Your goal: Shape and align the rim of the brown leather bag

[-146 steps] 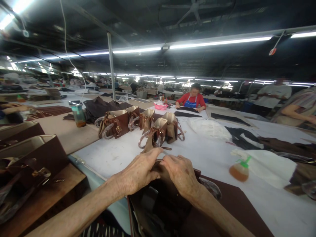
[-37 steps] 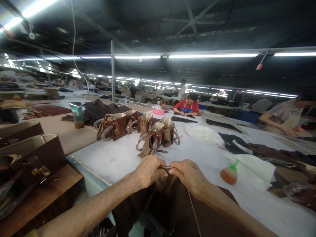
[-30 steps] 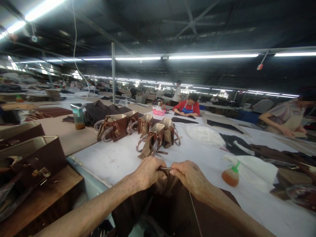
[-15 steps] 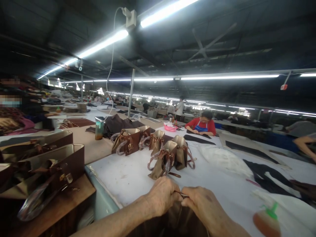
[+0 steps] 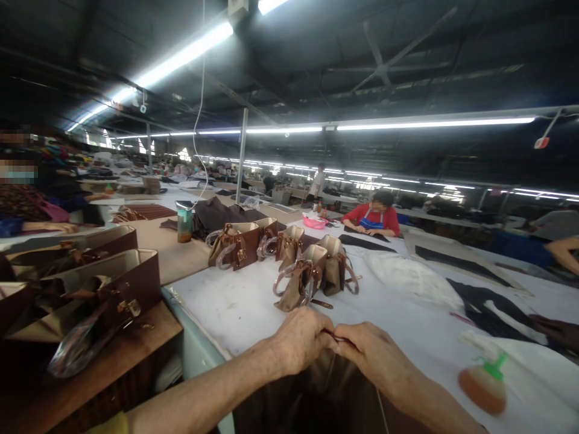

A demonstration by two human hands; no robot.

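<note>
My left hand [image 5: 301,340] and my right hand [image 5: 371,355] meet at the near edge of the white table [image 5: 239,307]. Both pinch the top edge of a dark brown bag piece [image 5: 325,398] that hangs down between my forearms. Just beyond my hands stand several small brown handbags [image 5: 312,274] with clear wrapped handles, grouped in the table's middle.
Open brown bags [image 5: 90,301] sit on a wooden bench at left. A small orange bottle with a green cap [image 5: 483,386] stands at right. A bottle [image 5: 183,221], dark fabric, white cloth [image 5: 411,280] and dark cut pieces lie farther off. A person in red [image 5: 373,218] works across the table.
The view has swung up and to the left. My hands stay pinched together on the brown piece's top edge, closer together than five seconds ago.
</note>
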